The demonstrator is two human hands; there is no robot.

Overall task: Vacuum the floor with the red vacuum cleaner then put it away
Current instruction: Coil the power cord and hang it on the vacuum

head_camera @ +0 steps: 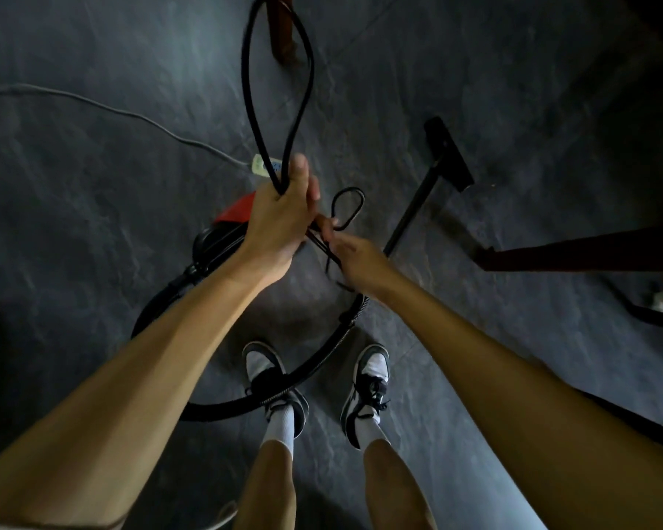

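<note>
Head view, centre: left hand [280, 219] grips cord [249, 89] loops, right hand [356, 258] pinches strands; cord looks floppy, best held at bundle.

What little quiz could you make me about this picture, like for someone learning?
1. True or false: the long black looped power cord lies untouched on the dark slate floor.
2. Which hand grips the cord's big loop? A: left hand. B: right hand.
3. Fill in: the black ribbed hose curves across the person's left ____.
Key: 1 false; 2 A; 3 shoe.
</note>
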